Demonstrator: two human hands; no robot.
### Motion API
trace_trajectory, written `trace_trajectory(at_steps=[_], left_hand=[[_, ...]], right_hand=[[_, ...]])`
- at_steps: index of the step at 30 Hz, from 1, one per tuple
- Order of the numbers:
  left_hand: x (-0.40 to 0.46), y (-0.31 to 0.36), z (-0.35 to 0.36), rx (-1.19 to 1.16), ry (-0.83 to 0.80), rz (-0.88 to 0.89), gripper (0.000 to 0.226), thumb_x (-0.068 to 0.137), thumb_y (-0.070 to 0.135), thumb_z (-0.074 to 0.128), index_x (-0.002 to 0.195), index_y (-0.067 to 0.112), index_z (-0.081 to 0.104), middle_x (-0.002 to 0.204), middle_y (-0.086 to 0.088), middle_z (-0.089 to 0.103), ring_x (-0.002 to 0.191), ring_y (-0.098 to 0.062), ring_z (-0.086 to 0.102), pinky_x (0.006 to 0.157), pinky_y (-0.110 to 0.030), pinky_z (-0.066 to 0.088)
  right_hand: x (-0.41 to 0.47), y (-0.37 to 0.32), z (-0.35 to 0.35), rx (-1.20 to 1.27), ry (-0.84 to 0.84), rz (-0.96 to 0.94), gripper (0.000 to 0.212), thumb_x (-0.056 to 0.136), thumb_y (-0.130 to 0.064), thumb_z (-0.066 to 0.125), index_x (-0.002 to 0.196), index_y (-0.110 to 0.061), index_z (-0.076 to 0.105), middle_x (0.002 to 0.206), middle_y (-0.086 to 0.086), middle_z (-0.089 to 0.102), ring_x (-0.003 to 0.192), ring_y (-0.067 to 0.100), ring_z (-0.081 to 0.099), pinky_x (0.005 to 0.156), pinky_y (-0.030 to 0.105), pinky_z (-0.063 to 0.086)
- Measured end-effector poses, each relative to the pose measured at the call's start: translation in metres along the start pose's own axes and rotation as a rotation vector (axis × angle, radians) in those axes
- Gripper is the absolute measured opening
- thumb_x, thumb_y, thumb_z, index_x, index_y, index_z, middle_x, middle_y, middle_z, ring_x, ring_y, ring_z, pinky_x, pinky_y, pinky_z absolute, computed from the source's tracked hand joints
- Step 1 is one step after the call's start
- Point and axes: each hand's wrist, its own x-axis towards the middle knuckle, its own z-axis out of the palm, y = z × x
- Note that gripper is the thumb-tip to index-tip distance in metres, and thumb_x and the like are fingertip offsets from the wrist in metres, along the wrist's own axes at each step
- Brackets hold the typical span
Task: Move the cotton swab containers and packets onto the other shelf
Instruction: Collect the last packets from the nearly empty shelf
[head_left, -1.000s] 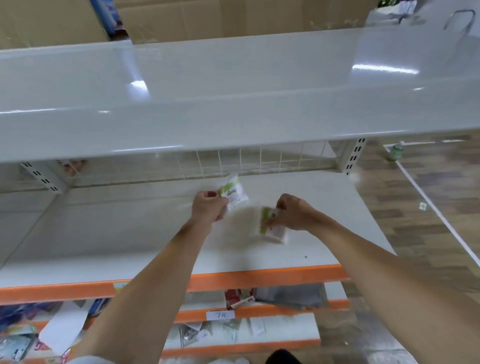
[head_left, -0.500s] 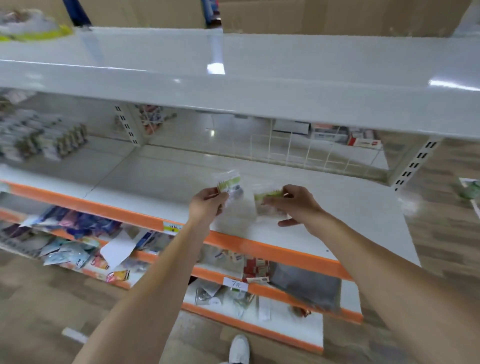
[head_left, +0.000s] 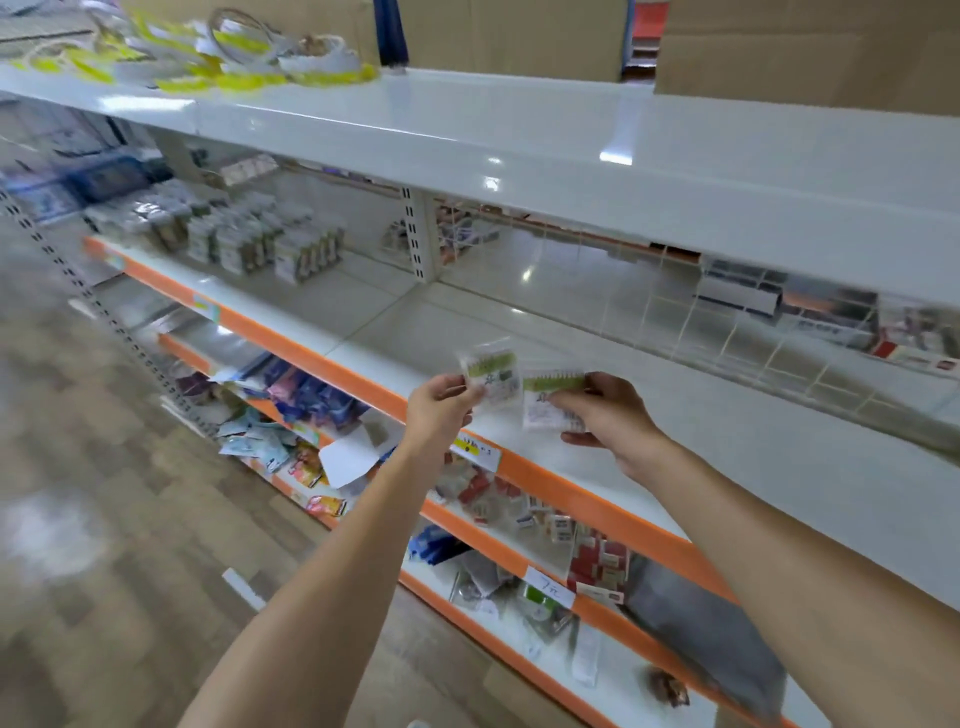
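My left hand pinches a small clear cotton swab packet with a green header. My right hand grips a second packet of the same kind right beside it. Both packets hang in the air above the front of a white shelf with an orange edge. Further left on that shelf level stand several rows of cotton swab containers and packets, blurred.
A white upper shelf overhangs the hands, with yellow-and-white items on its left end. A wire grid backs the shelf. Lower orange-edged shelves hold mixed small goods. Wooden floor lies at left.
My view has swung left and pulled back. Both hands have lifted the packets off the shelf surface and brought them toward the shelf's front edge, side by side.
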Motion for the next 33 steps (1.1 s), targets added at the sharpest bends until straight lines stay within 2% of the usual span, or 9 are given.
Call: trace_trajectory(at_steps=[8, 13, 15, 17, 21, 24, 26, 29, 33], left_hand=[[0.041, 0.012, -0.082, 0.009, 0.034, 0.005, 0.012, 0.090, 0.006, 0.070, 0.101, 0.012, 0.072, 0.094, -0.002, 0.074, 0.085, -0.014, 0.067, 0.079, -0.025, 0.054], [0.067, 0.019, -0.130, 0.034, 0.054, 0.000, 0.011, 0.091, 0.006, 0.068, 0.099, 0.013, 0.073, 0.091, -0.003, 0.075, 0.062, -0.003, 0.066, 0.058, -0.017, 0.052], [0.079, 0.020, -0.154, 0.024, 0.072, -0.018, 0.014, 0.091, 0.006, 0.068, 0.104, 0.010, 0.072, 0.092, -0.005, 0.075, 0.057, -0.002, 0.063, 0.065, -0.027, 0.057], [0.087, 0.020, -0.176, 0.024, 0.090, -0.036, 0.014, 0.091, 0.006, 0.068, 0.105, 0.009, 0.071, 0.098, -0.008, 0.074, 0.058, -0.004, 0.062, 0.069, -0.031, 0.059], [0.102, 0.020, -0.215, 0.024, 0.120, -0.032, 0.012, 0.092, 0.005, 0.067, 0.097, 0.016, 0.071, 0.093, -0.001, 0.074, 0.060, -0.003, 0.065, 0.052, -0.018, 0.051], [0.110, 0.019, -0.241, 0.060, 0.142, -0.008, 0.017, 0.092, 0.006, 0.066, 0.091, 0.022, 0.071, 0.093, 0.002, 0.075, 0.077, -0.010, 0.069, 0.064, -0.021, 0.055], [0.115, 0.019, -0.258, 0.051, 0.164, -0.004, 0.018, 0.092, 0.004, 0.066, 0.090, 0.022, 0.071, 0.089, 0.005, 0.073, 0.078, -0.010, 0.067, 0.065, -0.020, 0.055], [0.125, 0.019, -0.282, 0.031, 0.200, -0.025, 0.014, 0.093, 0.004, 0.064, 0.098, 0.016, 0.070, 0.092, 0.003, 0.073, 0.077, -0.009, 0.066, 0.062, -0.018, 0.052], [0.144, 0.022, -0.316, 0.028, 0.246, -0.033, 0.015, 0.094, 0.001, 0.061, 0.107, 0.007, 0.068, 0.092, 0.002, 0.071, 0.076, -0.008, 0.065, 0.057, -0.013, 0.051]], right_hand=[[0.043, -0.016, 0.079, -0.012, -0.018, -0.043, 0.014, 0.082, -0.022, 0.078, 0.094, -0.018, 0.071, 0.092, 0.000, 0.075, 0.088, 0.016, 0.071, 0.070, 0.032, 0.062], [0.065, -0.021, 0.126, -0.017, -0.050, -0.055, 0.015, 0.079, -0.028, 0.078, 0.091, -0.022, 0.072, 0.081, -0.010, 0.077, 0.084, 0.011, 0.072, 0.067, 0.028, 0.060], [0.074, -0.024, 0.152, -0.015, -0.058, -0.053, 0.019, 0.077, -0.030, 0.079, 0.093, -0.022, 0.072, 0.082, -0.010, 0.077, 0.083, 0.010, 0.073, 0.066, 0.027, 0.058], [0.080, -0.027, 0.175, -0.014, -0.068, -0.055, 0.020, 0.077, -0.030, 0.079, 0.094, -0.023, 0.072, 0.081, -0.011, 0.077, 0.082, 0.009, 0.073, 0.065, 0.026, 0.057], [0.091, -0.034, 0.217, -0.006, -0.074, -0.056, 0.015, 0.081, -0.024, 0.079, 0.093, -0.021, 0.071, 0.086, -0.007, 0.077, 0.078, 0.009, 0.073, 0.068, 0.028, 0.058], [0.098, -0.039, 0.246, 0.005, -0.099, -0.063, 0.010, 0.084, -0.018, 0.076, 0.091, -0.022, 0.070, 0.083, -0.009, 0.077, 0.068, 0.001, 0.072, 0.058, 0.019, 0.053], [0.104, -0.043, 0.266, 0.016, -0.125, -0.068, 0.013, 0.086, -0.014, 0.075, 0.096, -0.020, 0.071, 0.087, -0.006, 0.076, 0.068, 0.001, 0.072, 0.055, 0.015, 0.053], [0.115, -0.048, 0.297, 0.021, -0.146, -0.068, 0.021, 0.085, -0.010, 0.075, 0.106, -0.012, 0.072, 0.096, 0.004, 0.077, 0.081, 0.013, 0.075, 0.072, 0.026, 0.060], [0.137, -0.057, 0.339, 0.039, -0.179, -0.048, 0.025, 0.085, -0.007, 0.074, 0.110, -0.007, 0.072, 0.103, 0.013, 0.076, 0.098, 0.030, 0.073, 0.093, 0.044, 0.057]])
